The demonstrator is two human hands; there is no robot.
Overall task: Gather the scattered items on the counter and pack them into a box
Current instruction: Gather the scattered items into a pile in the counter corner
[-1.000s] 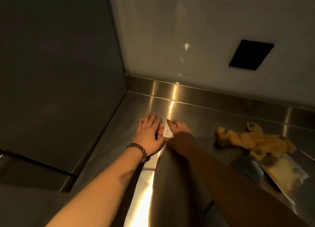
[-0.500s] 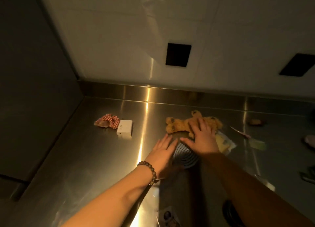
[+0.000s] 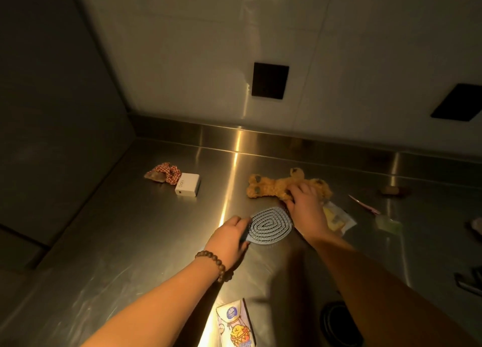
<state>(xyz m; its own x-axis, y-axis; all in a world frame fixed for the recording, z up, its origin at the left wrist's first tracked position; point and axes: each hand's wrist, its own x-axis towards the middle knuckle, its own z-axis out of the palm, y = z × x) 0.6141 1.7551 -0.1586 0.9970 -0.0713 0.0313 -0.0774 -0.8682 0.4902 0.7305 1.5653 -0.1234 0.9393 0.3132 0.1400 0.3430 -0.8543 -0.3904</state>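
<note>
On the steel counter [image 3: 135, 242] lies a blue oval hairbrush [image 3: 271, 225] with spiral ribs. My left hand [image 3: 229, 238], with a bead bracelet on its wrist, grips the brush's near-left end. My right hand [image 3: 303, 205] curls round the middle of a tan plush bear [image 3: 271, 186] lying just behind the brush. A red checked scrunchie [image 3: 167, 173] and a white charger block [image 3: 187, 185] sit together at the far left. No box is in view.
A yellow packet [image 3: 337, 217] lies under my right wrist. A pink stick [image 3: 363, 207], a pale green piece [image 3: 388, 224] and a small brown lump [image 3: 391, 190] lie to the right. A cartoon-printed pouch [image 3: 236, 325] and a dark round object [image 3: 336, 320] sit near the front edge.
Both hands left the scrunchie and charger and moved right. My left hand went from flat beside the brush to gripping it, and my right hand curled onto the bear.
</note>
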